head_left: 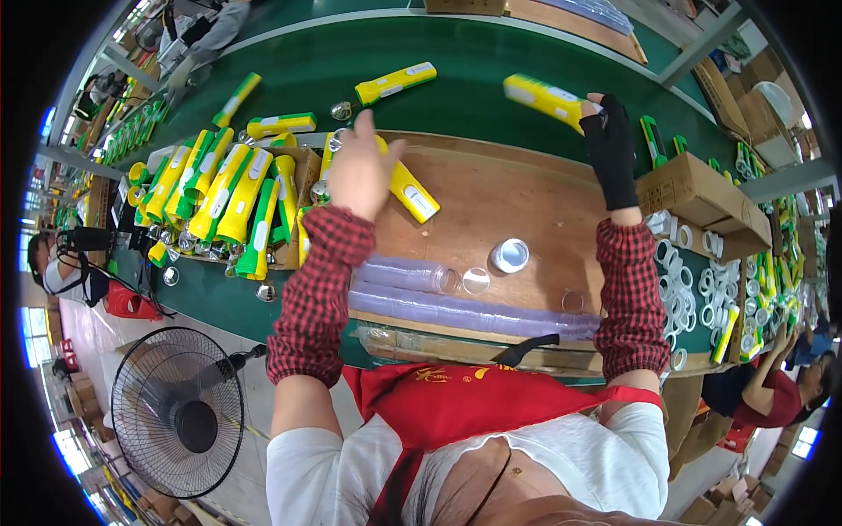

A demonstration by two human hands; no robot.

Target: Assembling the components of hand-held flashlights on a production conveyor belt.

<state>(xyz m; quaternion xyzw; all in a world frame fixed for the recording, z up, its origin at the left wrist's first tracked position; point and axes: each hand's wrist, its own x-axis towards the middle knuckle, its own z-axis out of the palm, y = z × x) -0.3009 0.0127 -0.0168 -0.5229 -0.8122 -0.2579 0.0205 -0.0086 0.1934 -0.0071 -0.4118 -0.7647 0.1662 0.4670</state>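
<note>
My right hand (609, 145), in a black fingerless glove, grips one end of a yellow and green flashlight (545, 96) above the green belt. My bare left hand (360, 168) hovers at the left rim of the wooden tray (526, 193), fingers stretched and thumb apart. Just beside it, another yellow flashlight (412, 191) slants across the tray; my hand hides part of it, and I cannot tell whether they touch. Silvery reflectors lie by the same hand. Below, the tray holds a white ring stack (510, 255), a clear lens disc (475, 280) and rows of stacked clear discs (474, 305).
Many flashlights (232, 188) fill a box at left. Others, including one flashlight (396, 83), lie on the green belt (474, 53). At right stand a cardboard box (702, 197) and a pile of white rings (680, 285). A black fan (180, 412) stands lower left.
</note>
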